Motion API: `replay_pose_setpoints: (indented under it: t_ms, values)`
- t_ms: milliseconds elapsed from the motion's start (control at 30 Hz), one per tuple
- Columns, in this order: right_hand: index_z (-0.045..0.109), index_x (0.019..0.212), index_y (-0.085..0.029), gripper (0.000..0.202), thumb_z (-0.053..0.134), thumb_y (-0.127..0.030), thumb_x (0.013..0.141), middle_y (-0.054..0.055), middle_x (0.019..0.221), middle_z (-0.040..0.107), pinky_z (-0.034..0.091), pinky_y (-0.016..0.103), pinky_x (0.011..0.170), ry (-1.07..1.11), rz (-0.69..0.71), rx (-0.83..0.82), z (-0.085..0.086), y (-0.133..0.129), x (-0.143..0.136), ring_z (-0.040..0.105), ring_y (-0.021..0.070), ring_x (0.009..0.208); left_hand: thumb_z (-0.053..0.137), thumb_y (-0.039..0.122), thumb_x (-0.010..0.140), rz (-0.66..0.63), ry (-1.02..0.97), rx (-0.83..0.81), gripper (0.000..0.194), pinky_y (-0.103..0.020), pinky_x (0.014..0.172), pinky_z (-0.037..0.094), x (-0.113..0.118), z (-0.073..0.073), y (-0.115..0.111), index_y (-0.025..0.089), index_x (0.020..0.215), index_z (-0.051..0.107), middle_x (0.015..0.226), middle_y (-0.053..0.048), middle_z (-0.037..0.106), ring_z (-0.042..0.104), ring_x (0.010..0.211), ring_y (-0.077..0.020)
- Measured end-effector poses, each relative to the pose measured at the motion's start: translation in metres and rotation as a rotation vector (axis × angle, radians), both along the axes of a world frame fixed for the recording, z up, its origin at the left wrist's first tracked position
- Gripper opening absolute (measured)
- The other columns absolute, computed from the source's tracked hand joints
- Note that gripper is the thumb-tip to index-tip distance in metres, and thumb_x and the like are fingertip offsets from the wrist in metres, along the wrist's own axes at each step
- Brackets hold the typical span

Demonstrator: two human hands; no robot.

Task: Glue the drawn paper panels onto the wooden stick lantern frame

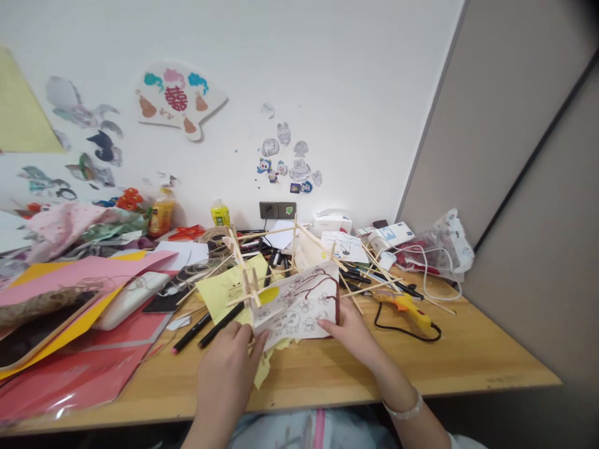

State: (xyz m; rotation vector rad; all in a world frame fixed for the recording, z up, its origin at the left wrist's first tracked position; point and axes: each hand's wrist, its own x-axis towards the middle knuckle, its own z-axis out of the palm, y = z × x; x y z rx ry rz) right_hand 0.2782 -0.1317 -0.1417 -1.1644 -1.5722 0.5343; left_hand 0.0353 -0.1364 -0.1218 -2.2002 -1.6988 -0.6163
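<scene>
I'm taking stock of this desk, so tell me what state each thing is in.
Drawing, held near its sides by the left hand and right hand.
Glue gun, lying on the desk, power unclear.
Orange bottle, upright.
Yellow bottle, upright.
Plastic bag, crumpled.
Paper fan, stuck to the wall.
Wooden sticks, some crossing.
Pink-ended marker, lying down.

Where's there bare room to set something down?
The brown wooden desk is bare at front right, between the yellow glue gun and front edge; a smaller patch lies between the forearms. Red and pink sheets crowd the left, thin wooden sticks the middle.
</scene>
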Motion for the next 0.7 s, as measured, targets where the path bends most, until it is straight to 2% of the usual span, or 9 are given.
replay_pose_setpoints:
  t_ms: [67,133,200,267,367,467,533,600,700]
  values:
    - [0.065,0.104,-0.02,0.035,0.067,-0.038,0.073,0.007,0.107,0.069,0.051,0.044,0.085,0.23,0.116,-0.13,0.009,-0.002,-0.005,0.063,0.0267,0.098,0.035,0.042,0.093,-0.076,-0.054,0.093,0.04,-0.029,0.065,0.04,-0.004,0.0,-0.001,0.019,0.065,0.054,0.076,-0.007,0.061,0.059,0.073,-0.0198]
    - [0.064,0.106,-0.019,0.04,0.07,-0.039,0.072,0.005,0.105,0.069,0.052,0.038,0.082,0.44,0.206,-0.217,0.022,-0.005,-0.011,0.063,0.0241,0.096,0.035,0.047,0.091,-0.123,-0.132,0.095,0.045,-0.03,0.064,0.039,-0.008,0.0,-0.004,0.02,0.06,0.052,0.07,-0.006,0.059,0.057,0.069,-0.0197]
    - [0.064,0.105,-0.02,0.041,0.073,-0.039,0.07,0.004,0.105,0.069,0.052,0.034,0.081,0.598,0.251,-0.263,0.037,-0.008,-0.019,0.063,0.0217,0.095,0.036,0.051,0.087,-0.111,-0.222,-0.043,0.045,-0.03,0.059,0.037,-0.009,0.001,-0.007,0.02,0.058,0.053,0.063,-0.005,0.058,0.055,0.062,-0.0196]
    - [0.063,0.103,-0.021,0.043,0.075,-0.041,0.067,0.003,0.101,0.068,0.053,0.03,0.073,0.74,0.28,-0.31,0.052,-0.009,-0.028,0.063,0.0195,0.088,0.041,0.048,0.08,-0.103,-0.336,-0.271,0.038,-0.029,0.055,0.036,-0.009,0.002,-0.009,0.02,0.06,0.057,0.06,-0.005,0.06,0.055,0.058,-0.0195]
    - [0.061,0.102,-0.023,0.047,0.078,-0.042,0.062,0.002,0.098,0.067,0.053,0.025,0.063,0.875,0.308,-0.345,0.068,-0.01,-0.038,0.062,0.0153,0.079,0.041,0.045,0.069,-0.193,-0.615,-0.554,0.032,-0.027,0.052,0.039,-0.006,0.007,-0.01,0.02,0.06,0.059,0.062,-0.005,0.064,0.055,0.054,-0.018]
    - [0.06,0.1,-0.024,0.044,0.077,-0.042,0.063,0.0,0.093,0.065,0.052,0.023,0.06,0.847,0.313,-0.331,0.072,-0.007,-0.039,0.06,0.0126,0.073,0.043,0.051,0.065,-0.265,-0.924,-0.716,0.036,-0.026,0.046,0.037,-0.003,0.015,-0.011,0.019,0.065,0.059,0.056,-0.002,0.058,0.048,0.045,-0.0147]
    - [0.059,0.1,-0.023,0.039,0.07,-0.044,0.07,0.001,0.09,0.065,0.052,0.025,0.06,0.716,0.305,-0.31,0.067,-0.003,-0.032,0.06,0.0128,0.07,0.047,0.053,0.065,-0.287,-1.017,-0.784,0.036,-0.024,0.045,0.034,-0.002,0.018,-0.012,0.019,0.068,0.058,0.05,0.002,0.051,0.043,0.043,-0.0126]
    - [0.058,0.101,-0.02,0.035,0.061,-0.045,0.077,0.002,0.089,0.065,0.052,0.028,0.063,0.464,0.244,-0.244,0.055,0.004,-0.022,0.06,0.0142,0.072,0.048,0.057,0.066,-0.285,-0.992,-0.757,0.038,-0.024,0.047,0.033,-0.002,0.018,-0.011,0.019,0.063,0.054,0.048,0.004,0.044,0.041,0.044,-0.012]
    - [0.06,0.095,-0.018,0.025,0.059,-0.038,0.079,0.002,0.084,0.064,0.05,0.031,0.069,0.149,0.094,-0.141,0.034,0.015,-0.005,0.059,0.0161,0.076,0.044,0.058,0.071,-0.181,-0.776,-0.52,0.04,-0.026,0.05,0.033,0.0,0.01,-0.008,0.02,0.06,0.05,0.051,0.002,0.045,0.044,0.049,-0.0139]
